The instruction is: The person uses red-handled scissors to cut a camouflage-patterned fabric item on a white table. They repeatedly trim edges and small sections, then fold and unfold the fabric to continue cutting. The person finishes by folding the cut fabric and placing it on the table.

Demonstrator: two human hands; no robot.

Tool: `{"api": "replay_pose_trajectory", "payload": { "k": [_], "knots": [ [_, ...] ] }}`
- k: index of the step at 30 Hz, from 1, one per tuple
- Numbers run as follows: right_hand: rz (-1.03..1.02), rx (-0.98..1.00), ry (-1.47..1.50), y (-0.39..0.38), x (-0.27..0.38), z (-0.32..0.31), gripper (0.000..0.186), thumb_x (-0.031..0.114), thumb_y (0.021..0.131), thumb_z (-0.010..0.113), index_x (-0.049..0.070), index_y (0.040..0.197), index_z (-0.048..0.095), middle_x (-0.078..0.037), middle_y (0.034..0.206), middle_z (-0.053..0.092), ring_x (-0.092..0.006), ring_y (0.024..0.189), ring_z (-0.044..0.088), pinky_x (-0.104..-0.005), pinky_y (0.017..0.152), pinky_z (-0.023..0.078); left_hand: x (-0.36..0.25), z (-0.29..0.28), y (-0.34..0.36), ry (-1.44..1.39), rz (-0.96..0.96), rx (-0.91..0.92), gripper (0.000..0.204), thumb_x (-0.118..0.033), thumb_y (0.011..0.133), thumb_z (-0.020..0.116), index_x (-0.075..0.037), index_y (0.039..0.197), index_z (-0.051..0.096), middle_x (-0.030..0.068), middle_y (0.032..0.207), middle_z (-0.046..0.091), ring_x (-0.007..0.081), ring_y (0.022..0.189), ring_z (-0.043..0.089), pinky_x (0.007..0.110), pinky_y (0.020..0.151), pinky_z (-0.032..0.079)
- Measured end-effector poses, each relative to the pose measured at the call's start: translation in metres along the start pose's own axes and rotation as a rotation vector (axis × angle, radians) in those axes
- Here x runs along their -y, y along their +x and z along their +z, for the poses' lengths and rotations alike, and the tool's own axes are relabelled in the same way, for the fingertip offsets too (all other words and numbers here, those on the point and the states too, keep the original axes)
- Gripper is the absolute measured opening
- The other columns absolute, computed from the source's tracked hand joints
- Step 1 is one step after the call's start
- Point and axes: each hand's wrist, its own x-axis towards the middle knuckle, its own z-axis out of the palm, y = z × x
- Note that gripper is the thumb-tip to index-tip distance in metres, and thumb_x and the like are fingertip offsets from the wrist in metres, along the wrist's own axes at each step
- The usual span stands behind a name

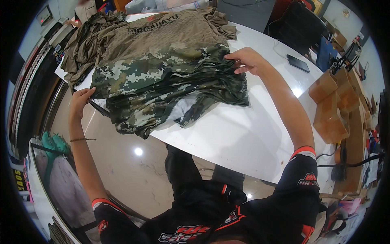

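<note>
A camouflage shirt (134,73), tan toward the far end and green patterned at the near end, lies spread on the white table (260,126). At its left near corner, my left hand (82,97) pinches the hem between thumb and fingers. My right hand (246,61) grips the fabric's right edge, fingers curled at the cloth. Between my hands the green part lies in layered folds, and its lower layers hang over the table's near edge. A patch of pale inner fabric shows among these folds.
To the right, a phone (298,64) with a cable lies on the table. Open cardboard boxes (331,110) stand at the right edge. More bunched tan camouflage cloth (83,44) lies at the far left. A large roller machine (30,89) is on the left.
</note>
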Motion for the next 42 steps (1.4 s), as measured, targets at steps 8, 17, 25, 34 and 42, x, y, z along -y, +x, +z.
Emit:
{"api": "replay_pose_trajectory", "payload": {
  "k": [8,17,25,34,42],
  "knots": [
    [-0.031,0.051,-0.025,0.005,0.000,0.006,0.035,0.020,0.083,0.082,-0.007,0.101,0.069,-0.011,0.095,0.062,-0.0220,0.083,0.061,-0.0323,0.060,0.058,0.003,0.000,0.001,-0.057,-0.065,0.035,0.024,-0.034,0.091,0.076,-0.011,0.086,0.074,-0.0110,0.070,0.059,0.0006,0.060,0.042,0.021,0.061,0.032],
    [-0.179,-0.108,0.210,0.010,0.012,-0.008,0.028,0.021,0.079,0.085,0.000,0.087,0.069,-0.006,0.079,0.062,-0.0190,0.066,0.062,-0.0316,0.057,0.053,0.005,0.000,0.004,-0.124,-0.054,0.022,0.026,-0.034,0.091,0.076,-0.007,0.092,0.076,-0.0061,0.080,0.069,0.0027,0.068,0.055,0.020,0.068,0.039],
    [-0.195,-0.036,0.199,-0.001,0.029,-0.022,0.020,0.023,0.084,0.083,0.008,0.084,0.069,0.002,0.069,0.061,-0.0114,0.060,0.061,-0.0265,0.058,0.050,0.015,-0.002,0.009,-0.246,-0.055,0.031,0.021,-0.030,0.092,0.075,-0.009,0.089,0.074,-0.0064,0.078,0.067,0.0022,0.064,0.053,0.020,0.065,0.040],
    [-0.119,-0.007,0.227,-0.005,0.030,-0.019,0.031,0.030,0.083,0.081,0.009,0.101,0.067,-0.003,0.087,0.061,-0.0197,0.080,0.065,-0.0368,0.066,0.057,0.003,0.006,0.005,-0.287,-0.082,0.020,0.019,-0.028,0.094,0.074,-0.013,0.083,0.070,-0.0085,0.074,0.063,0.0017,0.059,0.046,0.020,0.059,0.037],
    [-0.052,-0.058,0.178,-0.001,0.024,-0.014,0.043,0.027,0.082,0.082,0.004,0.114,0.065,-0.007,0.100,0.058,-0.0273,0.089,0.064,-0.0400,0.070,0.061,0.020,0.004,0.014,-0.318,-0.074,0.060,0.020,-0.028,0.094,0.073,-0.011,0.085,0.071,-0.0086,0.074,0.062,0.0014,0.059,0.046,0.020,0.058,0.036]
  ]
}}
